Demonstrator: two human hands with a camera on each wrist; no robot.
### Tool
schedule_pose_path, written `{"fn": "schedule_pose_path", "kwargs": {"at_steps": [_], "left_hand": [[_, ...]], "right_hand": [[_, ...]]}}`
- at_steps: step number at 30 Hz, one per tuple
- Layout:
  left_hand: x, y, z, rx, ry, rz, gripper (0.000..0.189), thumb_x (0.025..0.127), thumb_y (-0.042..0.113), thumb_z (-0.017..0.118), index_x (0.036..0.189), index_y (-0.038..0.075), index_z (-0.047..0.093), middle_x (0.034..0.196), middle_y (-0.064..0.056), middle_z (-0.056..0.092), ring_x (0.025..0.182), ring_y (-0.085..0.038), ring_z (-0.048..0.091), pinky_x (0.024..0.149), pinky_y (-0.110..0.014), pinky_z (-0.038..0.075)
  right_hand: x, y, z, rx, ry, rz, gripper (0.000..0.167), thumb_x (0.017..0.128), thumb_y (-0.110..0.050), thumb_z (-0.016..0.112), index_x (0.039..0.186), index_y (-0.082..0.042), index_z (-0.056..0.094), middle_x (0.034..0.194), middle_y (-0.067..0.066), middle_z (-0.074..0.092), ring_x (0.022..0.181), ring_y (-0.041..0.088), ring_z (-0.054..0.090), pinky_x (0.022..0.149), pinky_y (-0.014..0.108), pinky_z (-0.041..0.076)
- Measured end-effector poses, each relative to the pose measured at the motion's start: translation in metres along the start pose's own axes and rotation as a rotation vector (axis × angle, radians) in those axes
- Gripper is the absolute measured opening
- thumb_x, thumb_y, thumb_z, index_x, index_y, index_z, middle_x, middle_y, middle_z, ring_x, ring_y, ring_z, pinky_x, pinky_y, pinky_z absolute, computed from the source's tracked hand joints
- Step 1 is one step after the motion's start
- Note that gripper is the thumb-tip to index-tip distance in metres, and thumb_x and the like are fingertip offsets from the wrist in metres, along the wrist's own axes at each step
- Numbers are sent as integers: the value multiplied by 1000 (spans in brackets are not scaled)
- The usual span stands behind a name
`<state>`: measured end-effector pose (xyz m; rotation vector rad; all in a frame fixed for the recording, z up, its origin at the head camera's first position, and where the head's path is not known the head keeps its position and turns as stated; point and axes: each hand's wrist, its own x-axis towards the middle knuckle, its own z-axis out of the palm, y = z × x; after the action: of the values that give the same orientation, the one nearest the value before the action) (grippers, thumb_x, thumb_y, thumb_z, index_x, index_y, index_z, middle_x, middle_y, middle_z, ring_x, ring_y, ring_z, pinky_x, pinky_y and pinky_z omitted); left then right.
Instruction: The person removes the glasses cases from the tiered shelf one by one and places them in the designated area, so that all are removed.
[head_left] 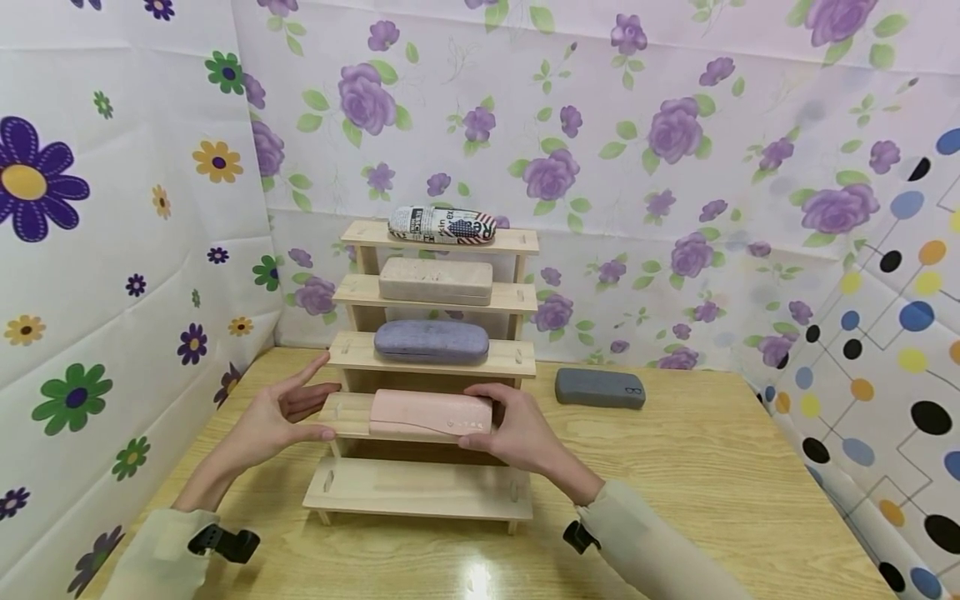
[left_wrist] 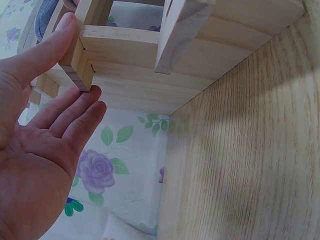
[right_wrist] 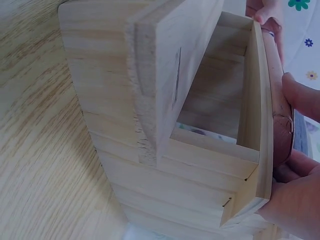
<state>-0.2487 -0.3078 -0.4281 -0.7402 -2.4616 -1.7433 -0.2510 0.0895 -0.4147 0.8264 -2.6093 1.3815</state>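
Observation:
A pink glasses case (head_left: pixel 427 412) lies along the second-lowest step of a stepped wooden display rack (head_left: pixel 420 487). My right hand (head_left: pixel 517 429) grips its right end, thumb on the front and fingers behind; the right wrist view shows this grip on the pink case (right_wrist: pixel 282 127) too. At the left end of the same step, my left hand (head_left: pixel 270 417) touches the wood with thumb and fingertips. Its palm faces the rack in the left wrist view, where the thumb and fingers (left_wrist: pixel 82 112) lie fairly straight around the board's end.
Higher steps bear a purple case (head_left: pixel 431 342), a beige case (head_left: pixel 435 281) and a newsprint-patterned case (head_left: pixel 442 225). A grey glasses case (head_left: pixel 600 388) lies on the wooden table (head_left: pixel 675 483) right of the rack. Flowered and dotted cloths (head_left: pixel 630 183) hang around the table.

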Motion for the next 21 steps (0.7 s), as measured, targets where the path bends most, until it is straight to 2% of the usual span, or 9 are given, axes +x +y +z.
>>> {"fn": "schedule_pose_path", "kwargs": {"at_steps": [11, 21], "left_hand": [[0, -1, 1, -3, 1, 7, 110, 82, -2, 89, 170, 20, 26, 148, -31, 53, 132, -12, 58, 104, -27, 52], [0, -1, 0, 9, 4, 6, 110, 82, 0, 89, 169, 20, 26, 148, -30, 53, 133, -15, 58, 104, -28, 52]], "right_hand": [[-5, 0, -3, -3, 10, 5, 64, 77, -18, 97, 135, -9, 70, 121, 3, 72, 91, 14, 66, 74, 30, 57], [-4, -1, -6, -41, -23, 21, 70, 76, -25, 98, 138, -13, 69, 129, 4, 70, 105, 19, 67, 88, 39, 57]]}}
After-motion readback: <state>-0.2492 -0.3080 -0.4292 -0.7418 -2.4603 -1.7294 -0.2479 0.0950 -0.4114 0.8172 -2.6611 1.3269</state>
